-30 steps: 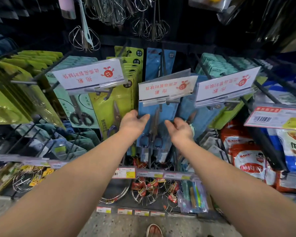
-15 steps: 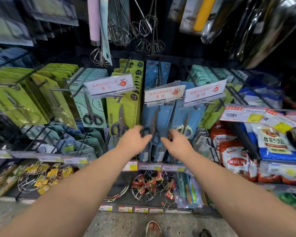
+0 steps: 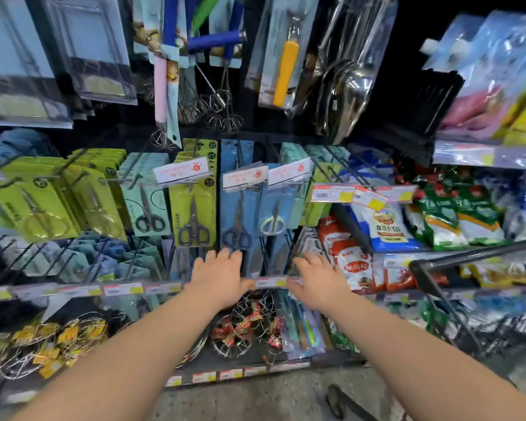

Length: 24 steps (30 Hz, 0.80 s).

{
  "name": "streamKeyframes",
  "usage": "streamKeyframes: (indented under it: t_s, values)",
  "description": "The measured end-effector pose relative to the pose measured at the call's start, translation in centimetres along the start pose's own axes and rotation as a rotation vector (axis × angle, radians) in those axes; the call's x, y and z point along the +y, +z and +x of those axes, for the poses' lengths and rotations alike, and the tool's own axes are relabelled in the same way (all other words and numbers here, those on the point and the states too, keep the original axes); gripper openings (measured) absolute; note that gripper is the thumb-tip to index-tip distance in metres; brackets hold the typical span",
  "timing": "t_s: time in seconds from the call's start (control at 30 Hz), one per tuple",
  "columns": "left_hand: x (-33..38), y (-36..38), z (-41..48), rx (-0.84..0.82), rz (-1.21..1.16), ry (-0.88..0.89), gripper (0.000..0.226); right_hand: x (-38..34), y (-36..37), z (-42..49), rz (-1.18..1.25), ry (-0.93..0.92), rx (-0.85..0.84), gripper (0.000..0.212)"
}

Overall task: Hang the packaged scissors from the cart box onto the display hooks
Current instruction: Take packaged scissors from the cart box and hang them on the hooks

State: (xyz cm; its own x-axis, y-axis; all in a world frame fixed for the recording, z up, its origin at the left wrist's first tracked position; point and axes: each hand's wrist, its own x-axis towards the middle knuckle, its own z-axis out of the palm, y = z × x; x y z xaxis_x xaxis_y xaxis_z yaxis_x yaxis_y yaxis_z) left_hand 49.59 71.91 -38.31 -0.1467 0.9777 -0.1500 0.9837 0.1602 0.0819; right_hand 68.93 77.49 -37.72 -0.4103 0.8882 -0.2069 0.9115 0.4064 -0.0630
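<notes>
I log both hands extended at the rack and holding nothing. The left hand (image 3: 218, 278) has straight, loosely spread fingers whose tips sit at the lower edge of the blue scissors pack (image 3: 237, 214), contact not resolvable; the right hand (image 3: 320, 282) is likewise spread and released just to its right, over the shelf price rail (image 3: 271, 282). The blue scissors pack hangs upright under a white tag (image 3: 245, 177), between the green scissors pack (image 3: 193, 214) and a pack of white-handled scissors (image 3: 274, 221); a cart frame (image 3: 456, 256) shows at far right.
</notes>
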Motion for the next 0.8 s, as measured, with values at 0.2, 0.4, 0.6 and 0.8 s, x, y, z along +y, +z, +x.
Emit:
streamKeyframes:
  t_s: [0.2, 0.4, 0.6, 0.8]
  values:
    - [4.4, -0.1, -2.9, 0.016, 0.025, 0.088, 0.072, 3.1, -0.1, -5.6, 0.002, 0.079, -0.012, 0.062]
    - [11.1, 0.7, -5.7, 0.003, -0.007, 0.18, 0.071, 8.1, 0.2, -12.0, 0.007, 0.151, -0.002, 0.063]
    - [23.0, 1.6, -9.9, -0.047, 0.032, 0.313, 0.071, 17.1, 2.0, -22.8, 0.069, 0.308, 0.026, 0.063]
    - [37.3, 4.2, -17.3, -0.035, 0.078, 0.551, 0.071, 26.6, 5.0, -36.9, 0.138, 0.506, 0.051, 0.058]
